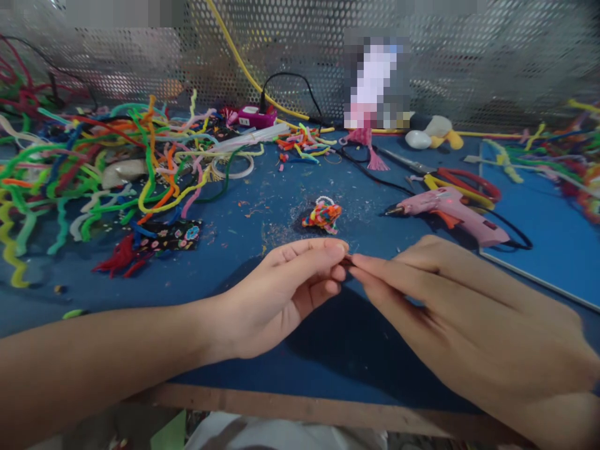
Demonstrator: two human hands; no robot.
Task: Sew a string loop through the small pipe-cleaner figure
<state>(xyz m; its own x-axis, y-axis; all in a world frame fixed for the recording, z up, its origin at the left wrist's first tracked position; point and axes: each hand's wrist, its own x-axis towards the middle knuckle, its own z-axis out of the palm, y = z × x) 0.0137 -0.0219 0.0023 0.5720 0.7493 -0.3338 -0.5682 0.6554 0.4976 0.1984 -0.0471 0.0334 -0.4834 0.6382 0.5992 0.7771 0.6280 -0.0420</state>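
My left hand [300,275] and my right hand [435,306] meet above the front middle of the blue table. Thumb and fingers of each are pinched on a small dark brown piece [347,261], mostly covered by the fingertips, so its kind cannot be made out. Just beyond them lies a small multicoloured fuzzy figure [323,215] with a white beaded loop on top. A pink glue gun [450,212] rests on its side behind my right hand, nozzle pointing left. Behind it are scissors [469,182] with red and yellow handles.
Tangled pipe cleaners [94,162] cover the table's left side, with a floral black cloth piece [175,236] in front. A blue board [544,237] lies at right under more pipe cleaners. A purple power strip [257,117] and perforated metal wall [300,56] stand at the back.
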